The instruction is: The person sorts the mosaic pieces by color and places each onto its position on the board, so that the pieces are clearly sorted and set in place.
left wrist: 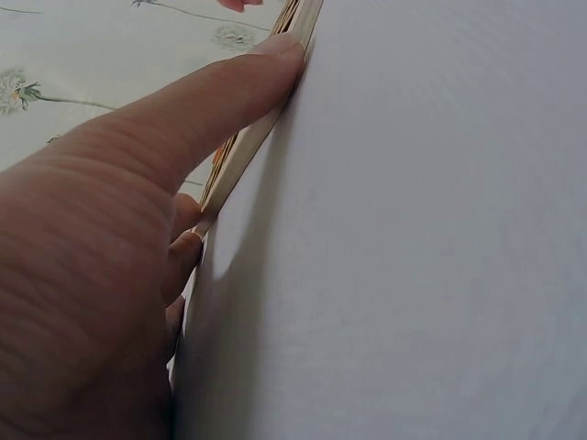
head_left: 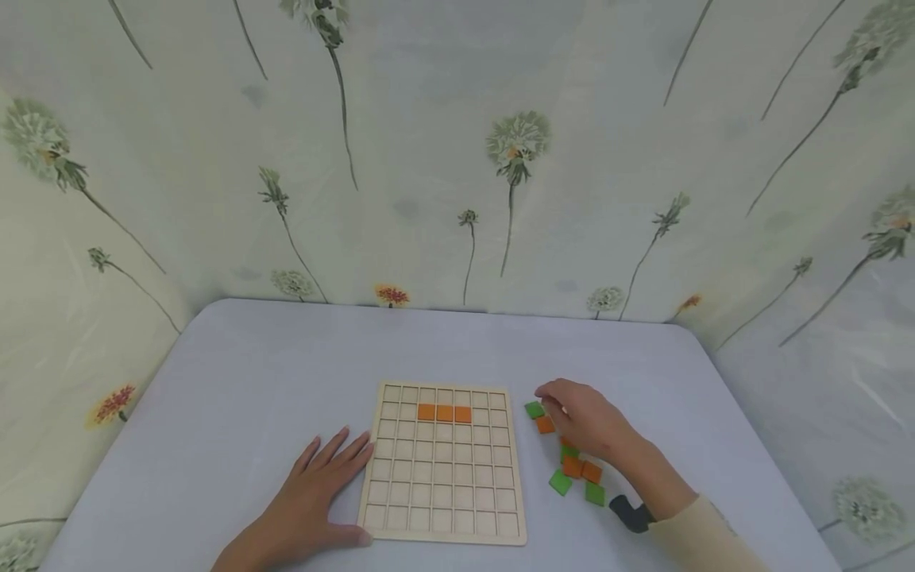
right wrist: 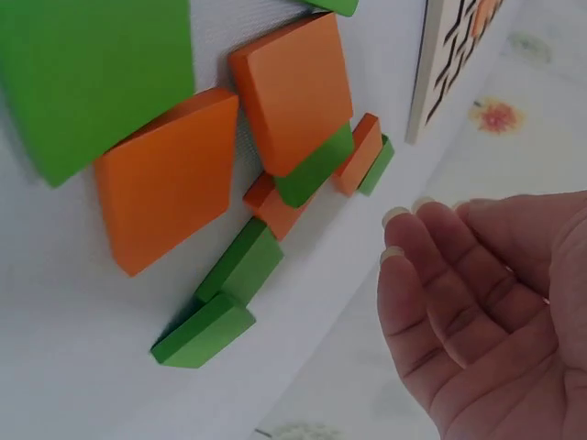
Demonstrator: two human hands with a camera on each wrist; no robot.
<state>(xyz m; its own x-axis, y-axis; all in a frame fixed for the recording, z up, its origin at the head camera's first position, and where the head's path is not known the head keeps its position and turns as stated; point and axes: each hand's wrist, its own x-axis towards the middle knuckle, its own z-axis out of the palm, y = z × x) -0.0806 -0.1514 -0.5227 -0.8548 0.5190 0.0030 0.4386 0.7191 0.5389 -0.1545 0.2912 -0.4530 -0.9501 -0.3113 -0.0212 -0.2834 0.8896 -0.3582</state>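
A pale wooden grid board (head_left: 443,473) lies in the middle of the table, with three orange square tiles (head_left: 445,413) side by side in its second row from the back. My left hand (head_left: 314,492) rests at the board's left side, fingers spread; in the left wrist view the thumb (left wrist: 229,87) lies along the board's edge. Over the loose tiles right of the board is my right hand (head_left: 589,421). Its fingers (right wrist: 413,302) bend loosely in the right wrist view, and no tile shows in them. Beneath and beside it lie orange tiles (right wrist: 293,92) and green tiles (right wrist: 243,261).
The loose tiles form a scattered line, some overlapping, with a green tile (head_left: 595,494) at its near end. A dark curved object (head_left: 629,515) shows beside the right forearm. The white table (head_left: 286,357) meets a flower-patterned cloth (head_left: 429,159) at the back.
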